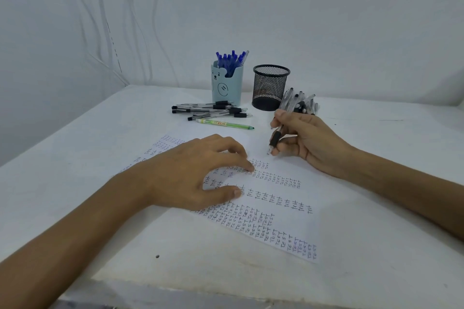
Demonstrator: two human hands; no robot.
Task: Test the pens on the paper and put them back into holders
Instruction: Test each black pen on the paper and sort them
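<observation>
A white sheet of paper (283,170) covered in rows of the word "test" lies in the middle of the table. My left hand (193,173) presses flat on it, fingers spread. My right hand (303,138) grips a clear pen with a black grip (275,138), tip down just above the paper's far right part. A light blue bear holder (226,88) full of blue pens stands at the back. Beside it stands a black mesh holder (270,88).
Several black-capped pens (213,110) and a green pen (224,124) lie loose in front of the blue holder. Another pile of clear pens (300,101) lies right of the mesh holder, behind my right hand. A white wall closes the back and left.
</observation>
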